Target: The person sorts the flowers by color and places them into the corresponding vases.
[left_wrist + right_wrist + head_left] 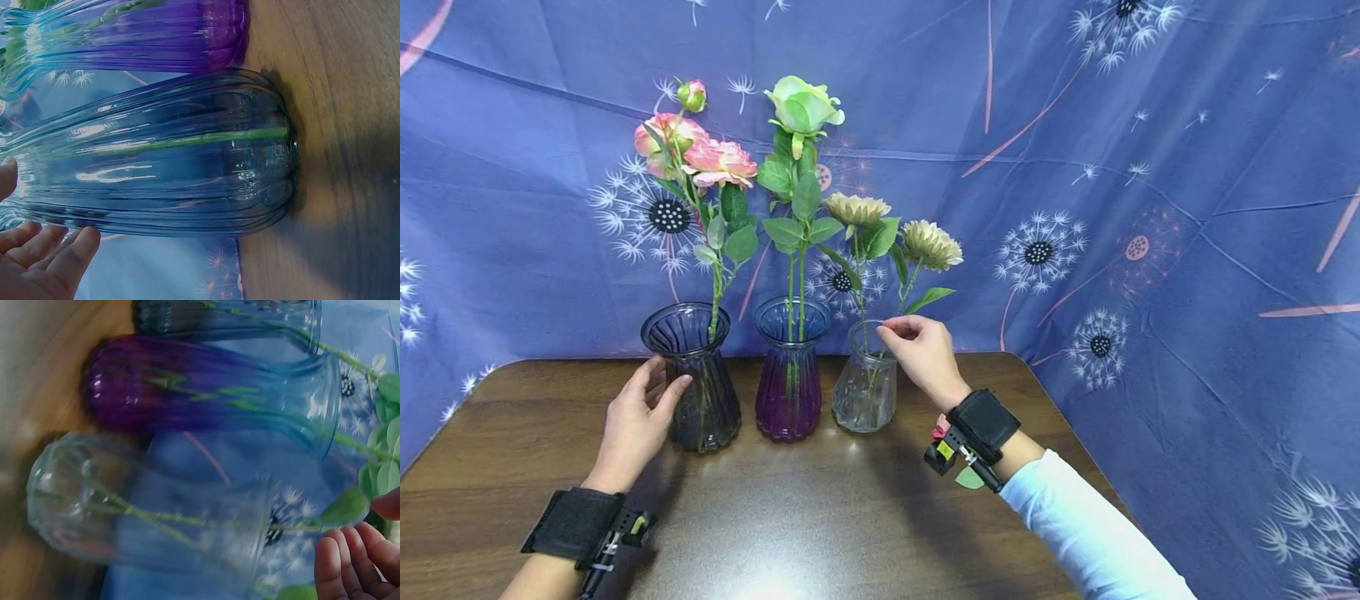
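A dark grey ribbed glass vase [703, 400] stands at the left with pink flowers [688, 154] in it. My left hand [636, 417] holds its left side, thumb in front; in the left wrist view the fingers [78, 256] lie along the vase's edge. On the right is a clear glass vase [865, 400] with two cream flowers [931, 245], their stems crossing inside. At its rim, my right hand [925, 354] pinches the right flower's stem, thumb and forefinger close together; the contact is partly hidden. In the right wrist view the fingers [340, 556] are beside a leaf [344, 507].
Between them stands a purple and blue glass vase [788, 400] with a green rose [805, 107]. The brown wooden table [820, 517] carries all three vases. A blue dandelion-print cloth [1075, 167] hangs behind. A green leaf [969, 477] shows beneath the right wrist.
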A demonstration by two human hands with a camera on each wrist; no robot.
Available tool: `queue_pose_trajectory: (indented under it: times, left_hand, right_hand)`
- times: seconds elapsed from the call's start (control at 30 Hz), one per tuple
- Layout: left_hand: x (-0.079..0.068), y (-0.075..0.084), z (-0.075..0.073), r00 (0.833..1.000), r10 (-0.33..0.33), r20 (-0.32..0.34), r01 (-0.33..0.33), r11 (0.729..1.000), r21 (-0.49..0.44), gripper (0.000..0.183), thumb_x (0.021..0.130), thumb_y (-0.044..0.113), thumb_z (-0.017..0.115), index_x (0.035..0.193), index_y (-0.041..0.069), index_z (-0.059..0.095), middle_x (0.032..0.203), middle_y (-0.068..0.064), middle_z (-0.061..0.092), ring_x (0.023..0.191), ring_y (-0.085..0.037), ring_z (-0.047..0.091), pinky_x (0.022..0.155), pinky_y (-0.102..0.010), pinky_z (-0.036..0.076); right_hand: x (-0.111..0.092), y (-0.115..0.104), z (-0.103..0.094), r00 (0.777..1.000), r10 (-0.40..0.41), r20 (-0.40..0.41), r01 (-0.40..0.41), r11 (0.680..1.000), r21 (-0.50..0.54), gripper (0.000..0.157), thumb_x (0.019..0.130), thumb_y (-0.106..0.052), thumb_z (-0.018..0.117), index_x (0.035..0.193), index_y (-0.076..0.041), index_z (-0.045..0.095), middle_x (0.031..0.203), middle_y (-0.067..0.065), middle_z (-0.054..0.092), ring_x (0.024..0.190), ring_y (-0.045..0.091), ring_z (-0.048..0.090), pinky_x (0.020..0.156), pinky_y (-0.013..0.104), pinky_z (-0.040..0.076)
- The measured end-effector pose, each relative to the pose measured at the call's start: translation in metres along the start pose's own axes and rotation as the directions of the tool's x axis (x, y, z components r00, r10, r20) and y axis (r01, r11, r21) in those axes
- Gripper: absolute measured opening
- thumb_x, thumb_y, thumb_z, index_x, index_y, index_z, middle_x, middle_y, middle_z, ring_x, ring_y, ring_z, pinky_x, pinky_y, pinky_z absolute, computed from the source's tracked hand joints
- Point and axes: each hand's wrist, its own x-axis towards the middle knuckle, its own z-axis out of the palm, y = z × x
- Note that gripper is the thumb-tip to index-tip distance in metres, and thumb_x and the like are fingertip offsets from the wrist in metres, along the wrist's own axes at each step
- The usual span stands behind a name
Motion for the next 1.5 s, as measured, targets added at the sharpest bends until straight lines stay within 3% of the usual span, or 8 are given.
queue_pose_trajectory:
  times: [0.33, 0.7, 0.87, 1.03, 1.27, 1.5]
  left_hand:
    - [-0.001, -0.001, 0.000, 1.000, 0.003, -0.017, -0.003, 1.000, 0.007, 0.055, 0.094, 0.026, 0.058, 0.132, -0.010, 0.042, 0.123, -0.033, 0.053, 0.110, -0.048, 0.055, 0.091, -0.052, 0.047]
    - [-0.001, -0.001, 0.000, 1.000, 0.017, -0.024, -0.017, 1.000, 0.004, 0.054, 0.093, 0.025, 0.058, 0.131, -0.009, 0.043, 0.123, -0.034, 0.053, 0.109, -0.050, 0.055, 0.090, -0.053, 0.047]
    - [0.000, -0.002, 0.001, 1.000, -0.002, -0.013, 0.002, 1.000, 0.009, 0.056, 0.093, 0.028, 0.058, 0.133, -0.009, 0.041, 0.125, -0.035, 0.051, 0.111, -0.050, 0.054, 0.091, -0.053, 0.047]
    - [0.000, -0.002, 0.001, 1.000, -0.004, -0.015, 0.004, 1.000, 0.011, 0.056, 0.093, 0.027, 0.058, 0.133, -0.008, 0.041, 0.125, -0.035, 0.051, 0.110, -0.050, 0.054, 0.091, -0.052, 0.047]
    - [0.000, -0.002, 0.002, 1.000, -0.004, -0.025, 0.004, 1.000, 0.009, 0.055, 0.093, 0.027, 0.059, 0.132, -0.008, 0.042, 0.124, -0.034, 0.052, 0.110, -0.049, 0.055, 0.091, -0.052, 0.047]
    - [0.000, -0.001, 0.003, 1.000, -0.005, -0.028, 0.006, 1.000, 0.015, 0.055, 0.093, 0.026, 0.059, 0.133, -0.008, 0.042, 0.124, -0.034, 0.053, 0.110, -0.049, 0.055, 0.090, -0.052, 0.047]
  right_hand:
    - [-0.016, 0.044, -0.028, 0.996, 0.088, -0.003, -0.087, 0.992, -0.090, 0.021, 0.083, -0.022, 0.068, 0.096, -0.007, 0.073, 0.089, 0.010, 0.072, 0.072, 0.009, 0.061, 0.064, 0.021, 0.047]
    - [-0.037, 0.099, -0.055, 0.974, 0.228, -0.012, -0.227, 0.959, -0.169, 0.024, 0.086, -0.023, 0.065, 0.099, -0.003, 0.071, 0.089, 0.011, 0.071, 0.071, 0.006, 0.057, 0.062, 0.020, 0.045]
    - [-0.046, 0.116, -0.065, 0.958, 0.286, -0.021, -0.286, 0.945, -0.161, 0.028, 0.087, -0.022, 0.064, 0.104, 0.000, 0.069, 0.095, 0.016, 0.070, 0.065, 0.002, 0.057, 0.058, 0.018, 0.048]
    - [-0.056, 0.131, -0.071, 0.933, 0.358, -0.019, -0.357, 0.921, -0.159, 0.030, 0.089, -0.023, 0.063, 0.108, 0.000, 0.067, 0.099, 0.018, 0.069, 0.070, 0.011, 0.062, 0.057, 0.020, 0.049]
    - [-0.068, 0.152, -0.075, 0.916, 0.399, -0.035, -0.400, 0.905, -0.143, 0.029, 0.088, -0.020, 0.064, 0.106, 0.002, 0.067, 0.095, 0.017, 0.069, 0.067, 0.007, 0.058, 0.054, 0.018, 0.047]
    - [-0.078, 0.175, -0.074, 0.891, 0.453, -0.013, -0.452, 0.886, -0.102, 0.031, 0.087, -0.018, 0.064, 0.107, 0.005, 0.065, 0.088, 0.011, 0.068, 0.068, 0.014, 0.062, 0.052, 0.018, 0.048]
